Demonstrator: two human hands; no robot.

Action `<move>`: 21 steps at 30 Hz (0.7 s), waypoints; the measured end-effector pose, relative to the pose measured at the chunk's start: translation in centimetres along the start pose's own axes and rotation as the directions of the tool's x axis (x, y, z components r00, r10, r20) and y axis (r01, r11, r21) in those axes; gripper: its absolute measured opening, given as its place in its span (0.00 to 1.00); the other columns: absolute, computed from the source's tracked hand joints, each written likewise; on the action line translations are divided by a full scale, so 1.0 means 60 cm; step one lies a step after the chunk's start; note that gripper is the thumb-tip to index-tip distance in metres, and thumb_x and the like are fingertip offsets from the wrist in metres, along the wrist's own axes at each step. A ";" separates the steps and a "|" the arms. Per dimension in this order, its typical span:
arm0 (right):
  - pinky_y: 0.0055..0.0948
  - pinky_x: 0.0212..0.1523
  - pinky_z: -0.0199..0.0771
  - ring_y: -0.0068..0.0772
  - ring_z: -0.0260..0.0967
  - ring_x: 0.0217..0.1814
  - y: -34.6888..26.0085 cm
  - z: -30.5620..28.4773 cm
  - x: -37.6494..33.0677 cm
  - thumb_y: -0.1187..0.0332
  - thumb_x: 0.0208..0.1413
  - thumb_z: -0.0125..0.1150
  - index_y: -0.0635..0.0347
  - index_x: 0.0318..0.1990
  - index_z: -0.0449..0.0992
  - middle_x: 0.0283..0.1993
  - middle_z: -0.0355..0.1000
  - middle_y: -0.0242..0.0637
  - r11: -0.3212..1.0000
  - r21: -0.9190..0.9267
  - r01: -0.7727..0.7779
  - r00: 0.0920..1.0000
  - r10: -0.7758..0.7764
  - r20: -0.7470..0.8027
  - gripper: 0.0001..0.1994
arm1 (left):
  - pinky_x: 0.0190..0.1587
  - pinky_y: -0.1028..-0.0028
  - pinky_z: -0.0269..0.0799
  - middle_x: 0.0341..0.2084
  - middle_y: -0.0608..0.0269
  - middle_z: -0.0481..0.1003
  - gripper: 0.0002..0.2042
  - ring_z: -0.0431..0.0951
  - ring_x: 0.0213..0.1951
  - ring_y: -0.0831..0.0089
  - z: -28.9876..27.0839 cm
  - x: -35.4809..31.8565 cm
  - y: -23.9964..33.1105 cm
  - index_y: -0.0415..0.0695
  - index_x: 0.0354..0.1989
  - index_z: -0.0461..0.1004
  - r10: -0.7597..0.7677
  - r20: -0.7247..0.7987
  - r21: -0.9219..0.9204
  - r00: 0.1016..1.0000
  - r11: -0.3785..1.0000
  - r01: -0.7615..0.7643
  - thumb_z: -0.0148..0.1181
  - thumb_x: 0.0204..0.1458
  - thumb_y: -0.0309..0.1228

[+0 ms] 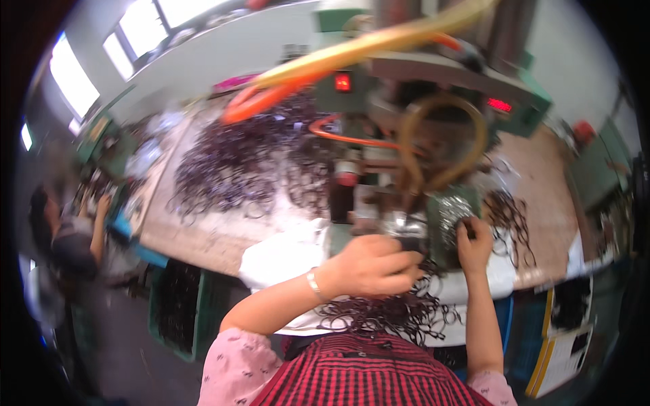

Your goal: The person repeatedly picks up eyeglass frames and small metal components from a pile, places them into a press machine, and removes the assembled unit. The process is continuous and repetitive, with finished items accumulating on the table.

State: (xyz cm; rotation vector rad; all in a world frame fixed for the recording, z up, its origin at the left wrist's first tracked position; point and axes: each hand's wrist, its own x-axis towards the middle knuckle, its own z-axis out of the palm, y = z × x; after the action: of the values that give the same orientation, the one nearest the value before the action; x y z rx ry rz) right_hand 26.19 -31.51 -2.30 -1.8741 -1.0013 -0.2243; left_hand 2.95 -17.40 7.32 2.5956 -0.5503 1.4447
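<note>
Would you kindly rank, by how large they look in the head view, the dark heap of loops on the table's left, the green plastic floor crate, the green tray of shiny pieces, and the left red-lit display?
1. Dark heap of loops
2. Green plastic crate
3. Green tray of shiny pieces
4. Left red-lit display

Yellow hose [369,47] ahead — bare tabletop [547,183] right

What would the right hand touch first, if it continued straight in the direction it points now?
The right hand would probably meet the shiny material on the green tray, right beside its fingertips; how high the hand is remains unclear.
</note>
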 end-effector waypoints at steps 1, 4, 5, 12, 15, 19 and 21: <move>0.39 0.38 0.69 0.44 0.71 0.38 -0.017 0.002 0.010 0.71 0.46 0.62 0.59 0.29 0.76 0.31 0.73 0.40 0.982 -0.102 0.158 0.985 -0.148 0.092 0.04 | 0.21 0.77 0.65 0.34 0.65 0.78 0.12 0.69 0.21 0.76 -0.001 -0.001 0.000 0.47 0.30 0.71 -0.008 0.000 -0.003 1.000 1.000 0.008 0.71 0.43 0.30; 0.44 0.46 0.68 0.48 0.67 0.52 -0.047 0.017 0.021 0.72 0.41 0.63 0.59 0.31 0.76 0.42 0.74 0.40 0.859 -0.343 0.379 0.917 -0.298 0.266 0.07 | 0.26 0.76 0.72 0.36 0.63 0.77 0.11 0.71 0.22 0.74 -0.013 -0.010 0.014 0.45 0.28 0.70 -0.058 0.022 -0.002 0.998 0.998 0.058 0.70 0.44 0.29; 0.46 0.48 0.68 0.49 0.66 0.54 -0.037 0.021 0.029 0.72 0.41 0.63 0.60 0.33 0.75 0.44 0.73 0.40 0.839 -0.383 0.387 0.918 -0.313 0.242 0.08 | 0.40 0.70 0.75 0.39 0.61 0.77 0.06 0.74 0.28 0.70 -0.016 -0.015 0.030 0.43 0.33 0.72 -0.129 0.041 -0.023 0.991 0.991 0.130 0.64 0.49 0.27; 0.26 0.38 0.71 0.28 0.72 0.33 -0.006 -0.008 -0.009 0.75 0.51 0.60 0.64 0.36 0.76 0.30 0.74 0.36 0.959 0.139 -0.247 0.967 0.235 0.096 0.05 | 0.46 0.67 0.73 0.41 0.59 0.80 0.12 0.79 0.45 0.60 -0.125 -0.128 0.034 0.42 0.43 0.78 -0.575 -0.447 0.375 0.685 0.575 0.727 0.61 0.50 0.19; 0.23 0.38 0.71 0.22 0.71 0.33 -0.019 -0.011 -0.003 0.77 0.51 0.61 0.63 0.37 0.77 0.31 0.75 0.32 0.961 0.152 -0.232 0.966 0.209 0.154 0.05 | 0.44 0.66 0.73 0.36 0.59 0.79 0.09 0.78 0.39 0.59 -0.211 -0.171 -0.099 0.43 0.39 0.77 -0.761 -0.345 0.291 0.550 0.471 0.833 0.62 0.49 0.21; 0.22 0.41 0.71 0.22 0.73 0.36 -0.043 0.013 0.016 0.76 0.56 0.60 0.65 0.40 0.79 0.34 0.78 0.34 0.921 0.289 -0.260 0.959 0.210 0.192 0.06 | 0.47 0.66 0.74 0.42 0.63 0.79 0.11 0.76 0.45 0.59 -0.251 -0.292 -0.247 0.47 0.34 0.81 -0.862 0.251 0.727 0.441 0.469 0.502 0.61 0.41 0.22; 0.21 0.41 0.71 0.22 0.73 0.37 -0.014 0.019 0.008 0.76 0.57 0.60 0.65 0.40 0.79 0.35 0.78 0.34 0.861 0.367 -0.352 0.934 0.297 0.198 0.06 | 0.48 0.67 0.74 0.45 0.64 0.78 0.12 0.75 0.46 0.60 -0.234 -0.366 -0.303 0.49 0.31 0.83 -0.893 0.347 0.807 0.285 0.440 0.395 0.61 0.37 0.21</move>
State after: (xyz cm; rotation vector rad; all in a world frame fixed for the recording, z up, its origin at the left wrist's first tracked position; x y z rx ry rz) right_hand 25.64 -30.16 -2.07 -1.6585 -0.7325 0.2952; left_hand -12.01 8.89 -2.33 3.0862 1.1848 0.1018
